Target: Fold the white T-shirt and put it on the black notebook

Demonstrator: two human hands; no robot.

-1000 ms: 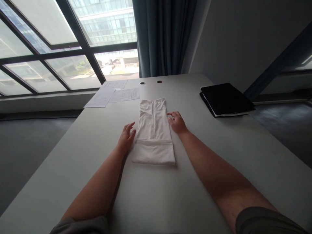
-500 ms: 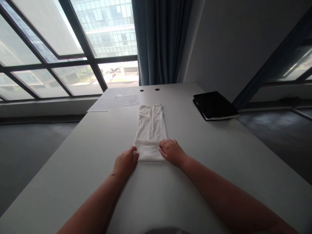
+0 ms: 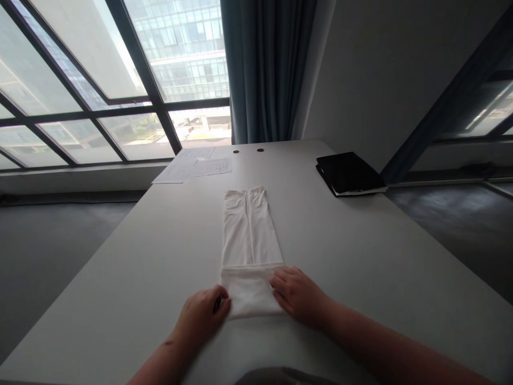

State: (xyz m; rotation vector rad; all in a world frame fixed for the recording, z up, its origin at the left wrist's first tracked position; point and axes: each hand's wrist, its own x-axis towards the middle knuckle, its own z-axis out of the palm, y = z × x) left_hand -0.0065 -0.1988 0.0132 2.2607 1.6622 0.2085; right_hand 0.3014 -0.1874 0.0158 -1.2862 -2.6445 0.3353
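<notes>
A white folded garment (image 3: 250,230) lies lengthwise on the table, its near end turned back into a flat band. Whether it is a shirt or trousers I cannot tell. At the band's left edge, the curled fingers and thumb of my left hand (image 3: 206,310) pinch the cloth. My right hand (image 3: 298,294) grips the opposite edge, fingers bent over the top of the band and thumb lower down. Wrinkles gather at the garment's far end, and a crease runs down its middle.
The white table (image 3: 160,256) stretches away toward a blue curtain (image 3: 262,75) and windows. Printed papers (image 3: 208,167) lie at its far left. Toward the right edge rests a black folder (image 3: 348,174). Two round holes are near the far edge.
The garment has slid toward me across the table, with both hands holding its near band. The camera view has also shifted slightly.
</notes>
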